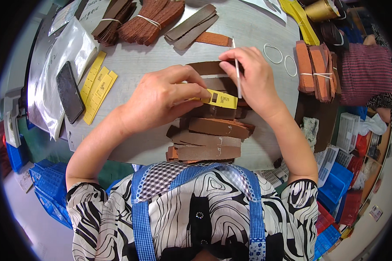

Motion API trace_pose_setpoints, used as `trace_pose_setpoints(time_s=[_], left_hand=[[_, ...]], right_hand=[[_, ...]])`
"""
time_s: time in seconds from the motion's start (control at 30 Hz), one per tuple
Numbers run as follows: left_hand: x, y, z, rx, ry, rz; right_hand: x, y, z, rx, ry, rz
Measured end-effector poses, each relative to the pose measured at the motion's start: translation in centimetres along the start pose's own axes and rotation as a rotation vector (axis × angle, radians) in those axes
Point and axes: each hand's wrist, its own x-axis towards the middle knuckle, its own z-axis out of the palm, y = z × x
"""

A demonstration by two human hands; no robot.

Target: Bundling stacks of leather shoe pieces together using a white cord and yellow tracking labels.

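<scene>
My left hand (165, 93) is closed on a yellow marking template (224, 101), its fingertips pressing it down over brown leather-like strips. My right hand (257, 78) grips a thin silver pen (238, 82), whose lower tip is beside the template's right end. A dark brown strip (202, 68) lies just beyond, partly behind the right fingers. Between my forearms and closer to me, several brown strips (213, 127) overlap in a row, with small pale marks on them. What lies under my left palm is hidden.
Banded strip bundles (150, 21) and loose grey-brown strips (191, 26) lie at the far side. At left are a black phone (69, 92), yellow templates (99, 93) and plastic sleeves (76, 45). Rubber bands (273, 53) and an orange-brown bundle (318, 71) lie right, near another person's sleeve (368, 74).
</scene>
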Motion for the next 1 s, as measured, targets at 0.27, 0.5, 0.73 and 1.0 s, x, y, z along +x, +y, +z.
trace_pose_setpoints(time_s=[0.27, 0.5, 0.73, 1.0], left_hand=[[1.8, -1.5, 0.8, 0.076, 0.176, -0.067], [3.3, -2.5, 2.5, 0.241, 0.141, -0.003], [3.5, -2.6, 2.8, 0.27, 0.143, 0.018], [3.5, -2.6, 3.0, 0.293, 0.152, 0.032]], right_hand=[[-1.2, 0.3, -3.0, 0.514, 0.205, 0.425], [-3.1, 1.0, -2.5, 0.548, 0.153, 0.503], [-2.7, 0.3, -3.0, 0.51, 0.078, 0.514], [-1.3, -0.6, -1.2, 0.217, 0.008, 0.183]])
